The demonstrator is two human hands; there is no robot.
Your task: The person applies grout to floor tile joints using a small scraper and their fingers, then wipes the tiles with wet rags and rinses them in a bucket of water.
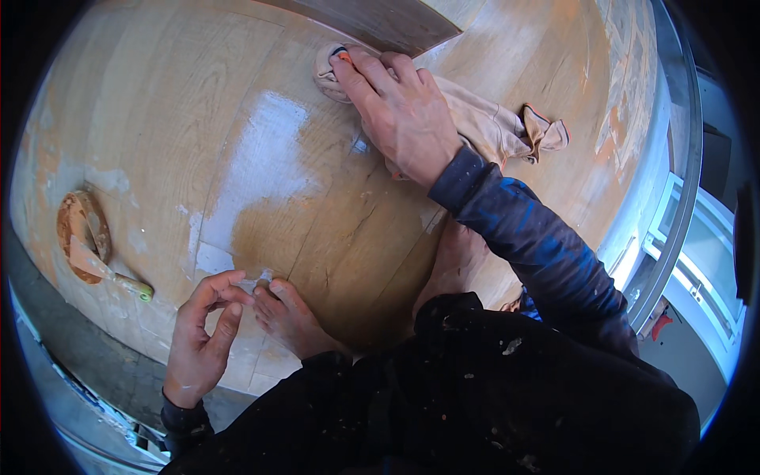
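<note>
My right hand [408, 119] presses down on a crumpled beige cloth [483, 119] on the wood-look floor, its fingers curled over the bunched end. The rest of this cloth, with dark and orange edging, trails to the right under my wrist. Close to my left foot, my left hand [202, 340] is raised with its fingers bent and the thumb apart, showing nothing gripped. A small whitish, see-through scrap [258, 279] lies between its fingertips and my toes; whether they touch it I cannot tell.
A round bowl [83, 226] smeared with orange-brown paste stands at the left, a scraper [111, 273] leaning in it. White haze marks the floor [265, 150]. A panel edge [396, 32] rises at the top. A metal rail [687, 174] curves along the right. My bare feet [297, 321] are on the floor.
</note>
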